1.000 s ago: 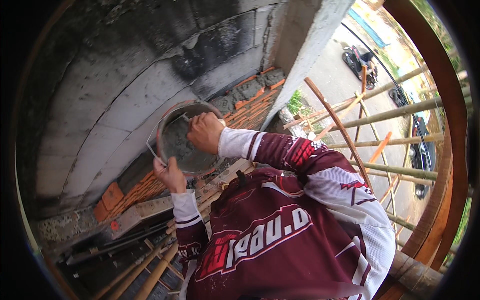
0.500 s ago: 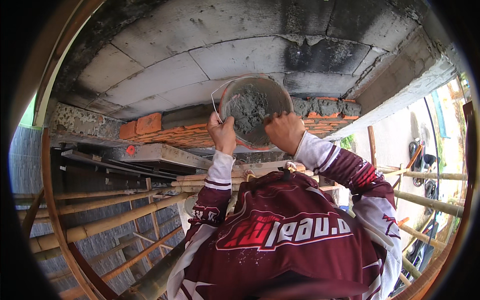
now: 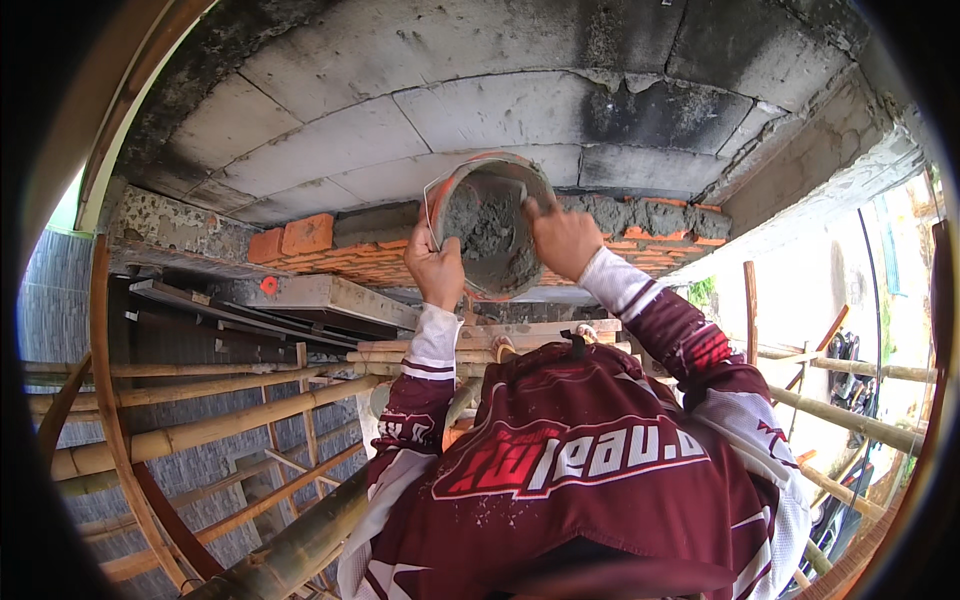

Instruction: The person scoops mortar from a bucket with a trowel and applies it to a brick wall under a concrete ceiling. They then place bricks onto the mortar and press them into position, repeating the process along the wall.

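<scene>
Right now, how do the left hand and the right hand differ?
The left hand grips the bucket by its left side; the right hand is closed around what looks like a trowel. The left hand's thumb lies at the rim, while the right hand shows its back. Both are bare, with white cuffs behind them.

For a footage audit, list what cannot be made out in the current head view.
Floor of the round, orange-rimmed bucket: head view, covered by grey mortar.
Handle of the grey metal tool: head view, hidden inside the bare right hand.
Both feet: head view, mostly hidden by the maroon-and-white shirt.
Details of the dark vehicles, far right: head view, too small, crossed by tan bamboo poles.
</scene>
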`<action>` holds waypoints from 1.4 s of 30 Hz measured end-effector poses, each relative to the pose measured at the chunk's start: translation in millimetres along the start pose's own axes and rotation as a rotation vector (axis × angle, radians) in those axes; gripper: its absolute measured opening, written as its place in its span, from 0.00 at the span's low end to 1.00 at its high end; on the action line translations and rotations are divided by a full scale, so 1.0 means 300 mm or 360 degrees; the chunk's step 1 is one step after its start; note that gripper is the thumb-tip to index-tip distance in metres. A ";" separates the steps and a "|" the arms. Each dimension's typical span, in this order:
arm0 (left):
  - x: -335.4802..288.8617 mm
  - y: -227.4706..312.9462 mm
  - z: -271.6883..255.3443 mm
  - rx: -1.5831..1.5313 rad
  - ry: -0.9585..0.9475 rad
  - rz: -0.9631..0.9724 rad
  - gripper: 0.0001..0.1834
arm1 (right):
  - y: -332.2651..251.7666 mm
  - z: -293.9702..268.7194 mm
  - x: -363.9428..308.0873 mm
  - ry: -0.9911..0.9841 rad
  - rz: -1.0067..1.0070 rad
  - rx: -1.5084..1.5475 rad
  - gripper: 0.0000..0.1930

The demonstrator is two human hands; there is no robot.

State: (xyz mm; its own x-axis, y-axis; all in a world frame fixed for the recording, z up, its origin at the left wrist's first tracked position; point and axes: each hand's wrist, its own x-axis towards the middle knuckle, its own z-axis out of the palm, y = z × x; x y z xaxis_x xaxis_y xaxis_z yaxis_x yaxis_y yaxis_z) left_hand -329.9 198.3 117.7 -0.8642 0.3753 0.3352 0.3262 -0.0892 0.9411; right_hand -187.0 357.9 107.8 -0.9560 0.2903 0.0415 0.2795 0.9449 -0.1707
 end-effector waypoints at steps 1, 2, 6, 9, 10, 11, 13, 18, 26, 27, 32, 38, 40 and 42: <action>-0.003 -0.012 -0.011 0.0020 0.0020 0.0052 0.19 | -0.004 -0.011 -0.001 0.0038 0.0052 -0.0013 0.17; 0.000 -0.024 -0.019 0.0076 0.0037 0.0013 0.18 | -0.004 -0.023 0.007 0.0167 0.0074 0.0026 0.17; 0.017 -0.053 -0.047 -0.0283 0.0128 -0.0043 0.15 | 0.001 -0.048 -0.002 -0.0762 -0.0276 -0.0049 0.18; 0.026 -0.060 -0.064 -0.0275 0.0045 -0.0017 0.14 | 0.008 -0.056 -0.002 -0.0272 0.0143 0.0226 0.15; 0.029 -0.061 -0.065 -0.0293 0.0044 -0.0008 0.14 | 0.011 -0.062 0.002 -0.0037 0.0223 0.0278 0.14; 0.034 -0.058 -0.071 -0.0307 0.0011 0.0001 0.14 | 0.008 -0.066 0.000 -0.0210 0.0100 0.0310 0.14; 0.043 -0.054 -0.077 -0.0358 0.0036 -0.0044 0.14 | 0.005 -0.075 0.004 -0.0370 -0.0132 0.0052 0.15; 0.060 -0.040 -0.090 -0.0417 -0.0040 -0.0061 0.16 | -0.003 -0.077 0.020 0.0117 0.0118 0.0190 0.13; 0.087 -0.039 -0.112 -0.0389 -0.0140 -0.0038 0.17 | -0.028 -0.053 0.026 0.0129 -0.0070 -0.0062 0.17; 0.093 -0.039 -0.107 -0.0411 -0.0122 -0.0037 0.17 | -0.038 -0.057 0.022 -0.0167 -0.0238 -0.0294 0.19; 0.093 -0.021 -0.084 -0.0213 -0.0182 -0.0014 0.18 | -0.072 -0.085 0.046 -0.0092 -0.0237 -0.0120 0.21; 0.100 0.026 -0.080 -0.0181 -0.0099 0.0040 0.18 | -0.080 -0.103 0.049 -0.0126 -0.0339 -0.0259 0.16; 0.074 0.037 -0.061 -0.0052 -0.0150 0.0092 0.18 | -0.075 -0.108 0.042 -0.0002 -0.0170 -0.0144 0.16; 0.061 0.051 -0.041 0.0008 -0.0063 0.0121 0.20 | -0.069 -0.111 0.040 -0.0074 -0.0227 -0.0159 0.17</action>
State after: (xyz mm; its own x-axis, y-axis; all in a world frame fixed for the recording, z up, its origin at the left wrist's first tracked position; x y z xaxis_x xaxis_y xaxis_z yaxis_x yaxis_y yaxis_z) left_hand -345.5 192.6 138.8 -0.8211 0.4037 0.4035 0.3923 -0.1145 0.9127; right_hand -201.3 346.9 144.6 -0.9890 0.1471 0.0122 0.1460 0.9870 -0.0677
